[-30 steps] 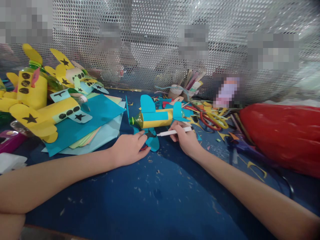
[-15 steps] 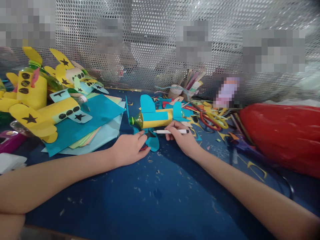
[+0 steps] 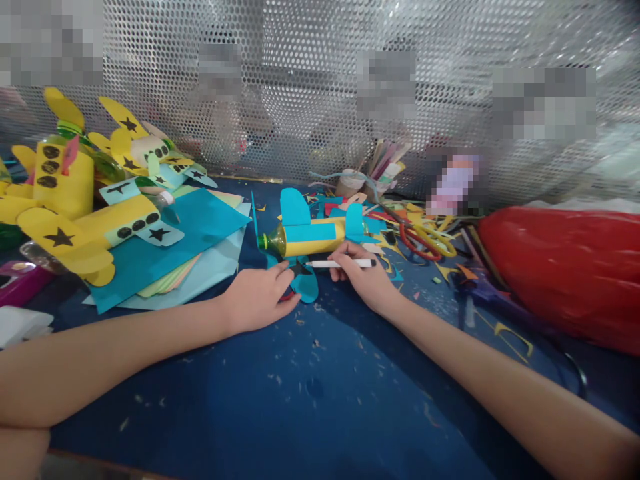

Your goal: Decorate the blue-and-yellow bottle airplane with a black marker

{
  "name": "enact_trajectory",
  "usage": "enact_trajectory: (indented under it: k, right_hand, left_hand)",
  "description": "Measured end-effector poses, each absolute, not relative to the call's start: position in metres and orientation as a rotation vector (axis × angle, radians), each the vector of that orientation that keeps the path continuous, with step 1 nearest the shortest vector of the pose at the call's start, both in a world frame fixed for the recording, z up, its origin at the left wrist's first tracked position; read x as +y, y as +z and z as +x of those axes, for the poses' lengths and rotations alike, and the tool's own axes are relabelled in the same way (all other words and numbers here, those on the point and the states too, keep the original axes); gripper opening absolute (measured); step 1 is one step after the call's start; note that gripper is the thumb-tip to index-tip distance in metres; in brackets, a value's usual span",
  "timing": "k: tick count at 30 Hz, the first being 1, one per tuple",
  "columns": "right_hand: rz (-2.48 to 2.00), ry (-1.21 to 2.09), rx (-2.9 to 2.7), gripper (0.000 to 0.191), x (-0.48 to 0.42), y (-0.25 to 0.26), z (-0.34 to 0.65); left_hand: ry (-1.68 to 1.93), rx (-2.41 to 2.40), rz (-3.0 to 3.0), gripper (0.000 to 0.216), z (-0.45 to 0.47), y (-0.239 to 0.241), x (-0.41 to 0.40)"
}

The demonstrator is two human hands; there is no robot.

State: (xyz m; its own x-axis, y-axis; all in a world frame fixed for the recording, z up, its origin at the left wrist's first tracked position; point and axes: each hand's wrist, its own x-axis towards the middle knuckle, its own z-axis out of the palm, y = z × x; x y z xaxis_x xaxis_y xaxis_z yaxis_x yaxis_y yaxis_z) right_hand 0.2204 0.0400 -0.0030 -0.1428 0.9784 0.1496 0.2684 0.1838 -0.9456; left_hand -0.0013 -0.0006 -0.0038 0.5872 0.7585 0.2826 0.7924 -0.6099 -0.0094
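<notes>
A toy plane made from a plastic bottle [image 3: 315, 237] lies on its side, wrapped in yellow and blue paper, its green neck pointing left. From its near side a blue paper wing [image 3: 307, 288] sticks out towards me, with a black star [image 3: 300, 268] on it. My left hand [image 3: 263, 297] holds this wing at its left side, fingers on the paper and thumb by the lower edge. My right hand [image 3: 357, 270] grips a white marker [image 3: 333, 264] with a black end; its tip is at the star's right side. A small red thing under my left hand is mostly hidden.
Several finished-looking yellow bottle planes [image 3: 90, 233] stand at the left by stacked coloured paper [image 3: 175, 233]. Paper scraps, scissors [image 3: 425, 240] and cups of sticks [image 3: 353, 181] lie behind and right. A red bag [image 3: 565, 267] sits far right. A perforated metal screen [image 3: 305, 87] closes the back.
The marker has shifted very slightly left, its tip still at the star. My left hand and the bottle plane stay in place.
</notes>
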Motion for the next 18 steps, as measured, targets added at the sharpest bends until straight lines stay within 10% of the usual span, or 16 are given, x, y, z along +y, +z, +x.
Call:
enact_trajectory:
  k: [18]
  right_hand:
    - [-1.228,0.999,-1.591,0.018,0.0408,-0.0038,0.2207]
  left_hand:
    - [-0.371,-1.327,-2.678,0.034,-0.0007,-0.0024,-0.0008]
